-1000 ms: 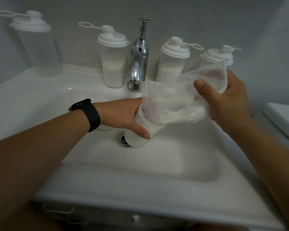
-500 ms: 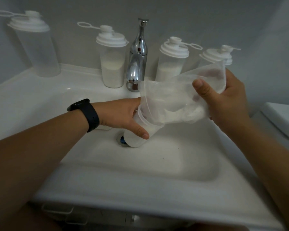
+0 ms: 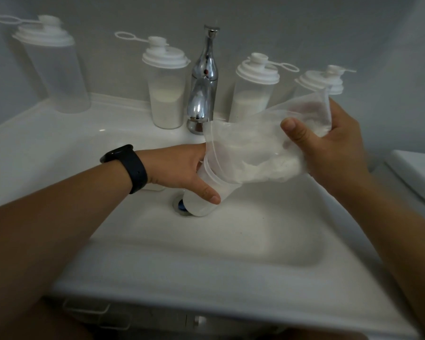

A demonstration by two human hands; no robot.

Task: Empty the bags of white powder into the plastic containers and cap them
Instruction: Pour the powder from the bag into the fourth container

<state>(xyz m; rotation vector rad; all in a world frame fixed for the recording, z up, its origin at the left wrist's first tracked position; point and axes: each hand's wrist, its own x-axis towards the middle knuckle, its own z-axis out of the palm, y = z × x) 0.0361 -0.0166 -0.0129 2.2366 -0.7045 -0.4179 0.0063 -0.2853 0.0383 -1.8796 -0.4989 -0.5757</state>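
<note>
Crinkled clear bag [image 3: 250, 146] feeds tilted plastic container [image 3: 206, 192].

No readable text, labels, brands, numbers or signs on anything in view

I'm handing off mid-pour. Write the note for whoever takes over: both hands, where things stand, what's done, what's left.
Left hand: grips the open container, tilted over the sink.
Right hand: holds up the bag, its mouth over the container's rim; powder remains inside.
Behind the faucet: two lidded containers hold powder; the far-left one looks empty; the far-right one is partly hidden.
Done: at least two filled and lidded.
Left: finish this pour, cap the container, fill any empties.
</note>
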